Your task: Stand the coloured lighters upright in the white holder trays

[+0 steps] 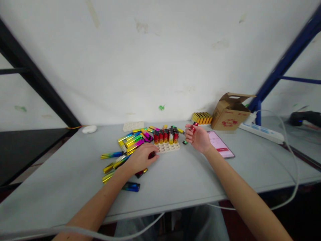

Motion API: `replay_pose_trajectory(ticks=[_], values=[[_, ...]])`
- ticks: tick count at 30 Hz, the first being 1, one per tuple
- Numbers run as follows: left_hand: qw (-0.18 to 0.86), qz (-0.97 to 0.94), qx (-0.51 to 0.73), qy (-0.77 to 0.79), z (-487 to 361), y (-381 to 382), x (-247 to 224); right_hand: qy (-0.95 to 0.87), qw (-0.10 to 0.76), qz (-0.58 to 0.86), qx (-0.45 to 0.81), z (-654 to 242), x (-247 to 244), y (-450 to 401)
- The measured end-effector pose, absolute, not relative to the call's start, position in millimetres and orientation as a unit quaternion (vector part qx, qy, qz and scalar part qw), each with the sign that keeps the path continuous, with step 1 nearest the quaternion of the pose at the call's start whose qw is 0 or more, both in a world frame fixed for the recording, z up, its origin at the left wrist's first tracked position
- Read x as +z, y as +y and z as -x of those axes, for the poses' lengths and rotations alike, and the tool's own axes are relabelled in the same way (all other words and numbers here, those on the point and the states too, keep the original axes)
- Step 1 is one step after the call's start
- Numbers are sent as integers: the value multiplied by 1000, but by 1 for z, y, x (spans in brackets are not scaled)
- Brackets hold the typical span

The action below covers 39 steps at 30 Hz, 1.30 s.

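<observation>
My left hand [143, 156] is curled beside the left front corner of a cream tray with holes [168, 147]; a dark red piece shows between its thumb and fingers. Red and yellow lighters [166, 136] stand upright in the back part of this tray, while its front holes show bare. My right hand [197, 138] is raised to the right of the tray, its fingers closed on a small red lighter [195, 125]. Many shiny multicoloured lighters [134, 140] lie in a loose pile around and behind my left hand.
Behind on the right are a block of yellow lighters [202, 118], an open cardboard box [230, 113], a phone [220, 144] and a power strip [262, 132]. Another cream tray [133, 126] and a white case [89, 129] sit by the wall. A white cable [297, 167] crosses the right side.
</observation>
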<state>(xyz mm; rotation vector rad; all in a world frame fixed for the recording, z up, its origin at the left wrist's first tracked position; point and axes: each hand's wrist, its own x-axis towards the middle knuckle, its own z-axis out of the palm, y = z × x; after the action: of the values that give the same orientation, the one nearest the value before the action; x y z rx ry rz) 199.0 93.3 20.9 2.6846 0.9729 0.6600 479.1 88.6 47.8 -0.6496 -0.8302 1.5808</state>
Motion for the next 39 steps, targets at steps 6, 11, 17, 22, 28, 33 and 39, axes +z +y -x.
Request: replay_pose_trajectory(ticks=[6,11,17,22,28,33,39], values=[[117,-917,223,311,-199,89,23,-300,641,307,636,-492,46,97],[129,-931,204,273,-203,83,28,-301,630,309,646,-490,44,97],[141,-936,199,254,-201,83,28,-297,628,317,646,-489,42,99],[142,-936,202,249,-200,84,26,-301,624,321,646,-489,42,99],[144,-938,202,241,-201,84,26,-310,622,323,642,-489,42,98],[149,-939,203,233,-201,83,27,-304,620,327,645,-489,40,99],[159,-939,202,229,-200,82,29,-300,620,338,642,-489,39,100]])
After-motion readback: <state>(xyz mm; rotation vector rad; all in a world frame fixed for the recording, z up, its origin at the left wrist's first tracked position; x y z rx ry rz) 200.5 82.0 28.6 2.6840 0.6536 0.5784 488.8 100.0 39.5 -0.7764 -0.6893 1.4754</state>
